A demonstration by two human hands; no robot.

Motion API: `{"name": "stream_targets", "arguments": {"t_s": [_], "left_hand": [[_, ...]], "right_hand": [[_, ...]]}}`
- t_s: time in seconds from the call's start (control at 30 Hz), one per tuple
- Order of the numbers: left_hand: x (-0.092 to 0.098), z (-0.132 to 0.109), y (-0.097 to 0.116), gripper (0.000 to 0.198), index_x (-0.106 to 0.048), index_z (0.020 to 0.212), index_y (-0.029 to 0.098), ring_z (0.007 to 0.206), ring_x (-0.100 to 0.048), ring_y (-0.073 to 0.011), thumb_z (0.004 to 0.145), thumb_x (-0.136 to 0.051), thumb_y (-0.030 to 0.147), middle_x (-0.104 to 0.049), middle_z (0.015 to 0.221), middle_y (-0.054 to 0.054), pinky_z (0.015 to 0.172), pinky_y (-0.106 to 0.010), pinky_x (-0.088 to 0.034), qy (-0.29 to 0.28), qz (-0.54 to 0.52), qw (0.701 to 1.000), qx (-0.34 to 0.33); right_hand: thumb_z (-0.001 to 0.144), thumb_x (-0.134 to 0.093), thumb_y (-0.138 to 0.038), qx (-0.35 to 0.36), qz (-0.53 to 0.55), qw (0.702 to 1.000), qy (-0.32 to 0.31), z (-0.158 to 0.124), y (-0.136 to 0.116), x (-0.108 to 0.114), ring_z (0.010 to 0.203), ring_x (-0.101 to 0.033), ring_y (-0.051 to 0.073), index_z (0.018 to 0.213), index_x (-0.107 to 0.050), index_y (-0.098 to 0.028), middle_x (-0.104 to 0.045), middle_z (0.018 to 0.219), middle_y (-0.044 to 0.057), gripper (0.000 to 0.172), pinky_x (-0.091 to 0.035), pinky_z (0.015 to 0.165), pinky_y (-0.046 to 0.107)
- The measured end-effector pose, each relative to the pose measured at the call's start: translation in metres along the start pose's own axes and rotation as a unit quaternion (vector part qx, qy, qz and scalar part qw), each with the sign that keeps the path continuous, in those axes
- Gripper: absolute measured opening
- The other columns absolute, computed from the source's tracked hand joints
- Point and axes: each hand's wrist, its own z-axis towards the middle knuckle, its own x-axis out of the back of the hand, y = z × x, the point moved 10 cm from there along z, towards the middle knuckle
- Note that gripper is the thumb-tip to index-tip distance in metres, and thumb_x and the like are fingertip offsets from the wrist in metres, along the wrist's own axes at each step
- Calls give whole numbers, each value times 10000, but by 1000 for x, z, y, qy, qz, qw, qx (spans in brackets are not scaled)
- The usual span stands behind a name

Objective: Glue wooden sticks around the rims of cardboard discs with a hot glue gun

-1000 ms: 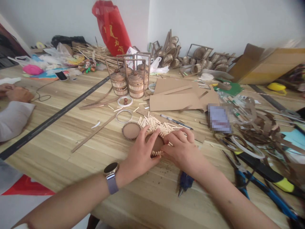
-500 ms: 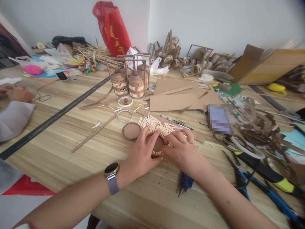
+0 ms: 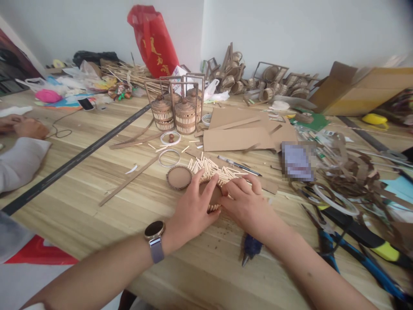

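My left hand (image 3: 191,209), with a watch on its wrist, and my right hand (image 3: 248,206) press together on a small round cardboard piece ringed with short wooden sticks (image 3: 214,199). Fingers cover most of that piece. Just beyond it lies a heap of loose short sticks (image 3: 213,168). A second brown cardboard disc (image 3: 178,177) lies flat to the left of the heap, apart from my hands.
Two finished stick baskets in wooden frames (image 3: 176,113) stand behind, with tape rings (image 3: 168,157) near them. Cardboard sheets (image 3: 238,129) lie at centre back. A blue tool (image 3: 250,249) lies under my right wrist. Pliers and cutters (image 3: 348,245) sit at right. Another person's hands (image 3: 24,127) rest at far left.
Both hands stay pressed on the round piece; only the camera view has shifted slightly.
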Motion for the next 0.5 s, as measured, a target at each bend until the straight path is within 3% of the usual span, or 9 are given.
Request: {"name": "stream_targets", "arguments": {"t_s": [0.1, 0.2, 0.3, 0.37, 0.5], "left_hand": [[0, 0, -2, 894, -213, 1470, 254, 1351, -352, -370, 737, -719, 181, -197, 1486, -171, 1013, -500, -461, -2, -2, 1000, 7], [1, 0, -3, 885, -233, 1463, 262, 1356, -344, -360, 730, -723, 189, -180, 1499, -155, 1038, -494, -442, 0, -6, 1000, 12], [1, 0, -5, 897, -254, 1456, 261, 1367, -328, -355, 705, -735, 163, -163, 1506, -145, 1063, -482, -422, 0, -10, 1000, 17], [2, -1, -6, 912, -253, 1457, 266, 1366, -330, -354, 694, -739, 150, -157, 1505, -141, 1064, -477, -424, 1, -13, 1000, 19], [1, -2, -7, 929, -238, 1465, 279, 1354, -348, -358, 695, -740, 146, -162, 1498, -138, 1036, -475, -455, 0, -18, 1000, 23]], "right_hand": [[807, -680, -182, -15, 18, 1000, 0, 2, 5, 9, 936, -508, 242, 879, -673, -239, -648, 932, 44, 93, -285, 1010, 483], [893, -614, -322, -41, 80, 996, 26, -2, 20, 29, 980, -511, 276, 1033, -666, -224, -654, 1023, 90, 179, -356, 918, 477], [955, -511, -337, -58, 123, 990, 43, -17, 39, 47, 961, -532, 273, 958, -668, -219, -658, 997, 96, 197, -395, 825, 437], [965, -487, -333, -50, 160, 986, 8, -31, 48, 48, 918, -565, 248, 859, -658, -212, -663, 906, 79, 235, -421, 799, 403], [949, -501, -418, -60, 245, 956, -149, -74, 61, 21, 739, -622, 197, 818, -654, -247, -664, 781, 35, 264, -486, 691, 327]]}}
